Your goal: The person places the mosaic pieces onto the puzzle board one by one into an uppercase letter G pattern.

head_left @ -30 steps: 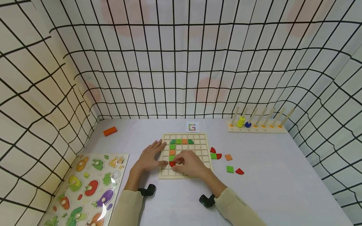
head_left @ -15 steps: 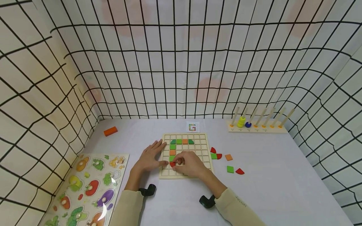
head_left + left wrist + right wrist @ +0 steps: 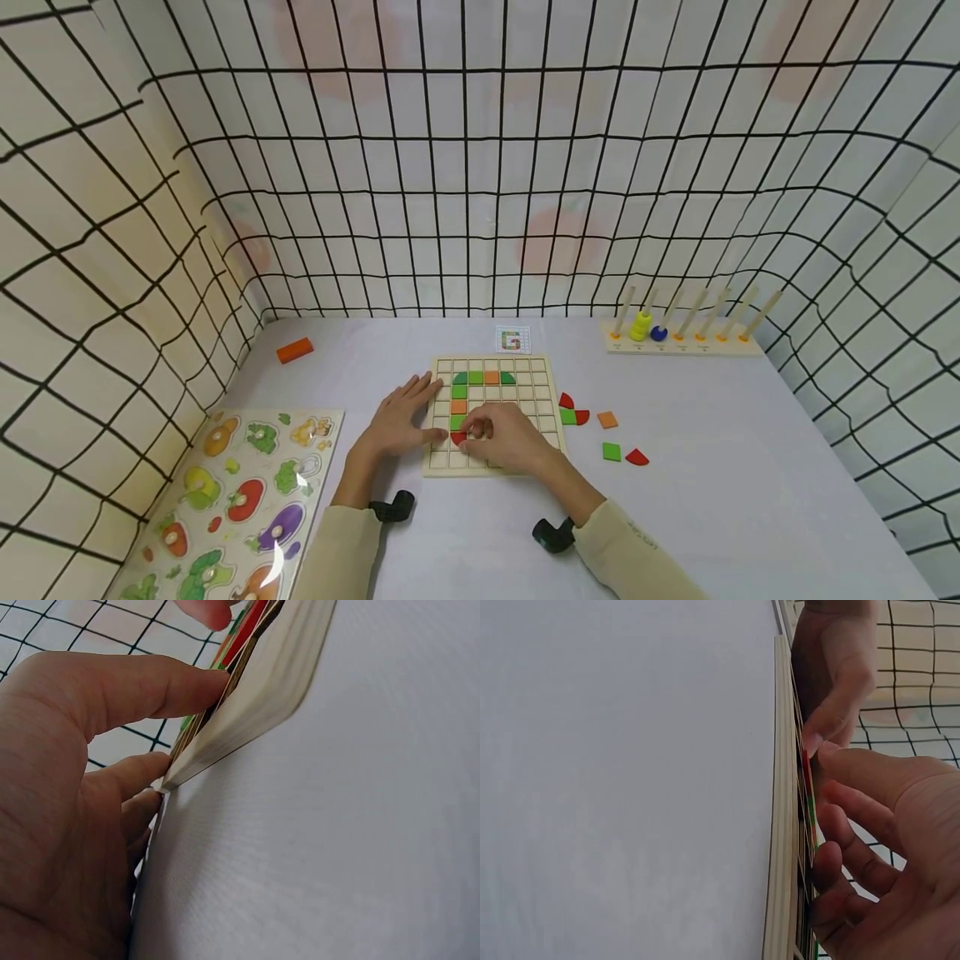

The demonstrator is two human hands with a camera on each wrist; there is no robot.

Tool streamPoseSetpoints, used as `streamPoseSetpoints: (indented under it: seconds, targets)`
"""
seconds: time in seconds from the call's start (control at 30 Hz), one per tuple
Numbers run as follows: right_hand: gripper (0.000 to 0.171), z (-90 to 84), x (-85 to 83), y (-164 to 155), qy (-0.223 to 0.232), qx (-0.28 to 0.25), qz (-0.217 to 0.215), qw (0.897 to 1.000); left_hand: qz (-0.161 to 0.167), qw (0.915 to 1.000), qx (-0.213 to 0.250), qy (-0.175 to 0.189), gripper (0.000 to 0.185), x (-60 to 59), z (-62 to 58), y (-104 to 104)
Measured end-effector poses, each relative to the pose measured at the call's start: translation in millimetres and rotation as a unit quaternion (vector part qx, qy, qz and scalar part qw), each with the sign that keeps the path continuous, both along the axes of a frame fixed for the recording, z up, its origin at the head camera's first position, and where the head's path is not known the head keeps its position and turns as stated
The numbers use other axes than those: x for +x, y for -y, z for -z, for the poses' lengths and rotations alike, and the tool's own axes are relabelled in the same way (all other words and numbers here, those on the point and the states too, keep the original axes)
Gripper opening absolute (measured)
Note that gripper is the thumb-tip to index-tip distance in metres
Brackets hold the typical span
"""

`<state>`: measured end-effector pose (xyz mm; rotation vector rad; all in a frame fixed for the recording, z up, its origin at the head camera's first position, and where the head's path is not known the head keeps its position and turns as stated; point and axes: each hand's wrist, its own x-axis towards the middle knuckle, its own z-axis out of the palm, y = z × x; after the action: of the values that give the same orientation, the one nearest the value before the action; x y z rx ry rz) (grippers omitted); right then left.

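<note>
Fitting a red quarter-round piece (image 3: pixel 457 437) into grid board (image 3: pixel 543 392), right hand (image 3: pixel 504 437) pinching it, left hand (image 3: pixel 396 423) flat steadying board's left edge; next, probably rotate and seat it

Open room in front, toys at the sides

Bare grey table (image 3: pixel 750 500) lies right of the wooden grid board (image 3: pixel 546 392). Small loose coloured wooden tiles (image 3: pixel 609 451) sit beside it, a vegetable peg puzzle (image 3: pixel 225 500) blocks the left, a wooden peg rack (image 3: pixel 682 343) stands far back.

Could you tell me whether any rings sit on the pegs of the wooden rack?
Yes, the wooden rack carries yellow rings and a blue ring on two left pegs.
</note>
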<state>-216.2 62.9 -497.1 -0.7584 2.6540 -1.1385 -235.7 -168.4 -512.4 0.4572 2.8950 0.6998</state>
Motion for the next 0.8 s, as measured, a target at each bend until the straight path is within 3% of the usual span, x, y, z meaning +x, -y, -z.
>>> streamPoseSetpoints:
  seconds: [0.3, 0.67, 0.8]
  targets:
    - [0.018, -2.6, -1.2, -20.0, 0.019, -0.008, 0.039, 0.999, 0.001, 1.0000, -0.002, 0.000, 0.086, 0.4, -2.6, -1.7]
    - [0.021, -6.7, -9.0, -67.5, 0.007, -0.045, 0.082, 0.996, -0.003, 0.9999, 0.003, 0.011, 0.086, 1.0, -0.6, -1.3]
    - [0.023, -9.8, -10.5, -86.2, 0.001, -0.036, 0.098, 0.995, 0.000, 1.0000, 0.000, 0.008, 0.086, 0.2, 0.3, -0.4]
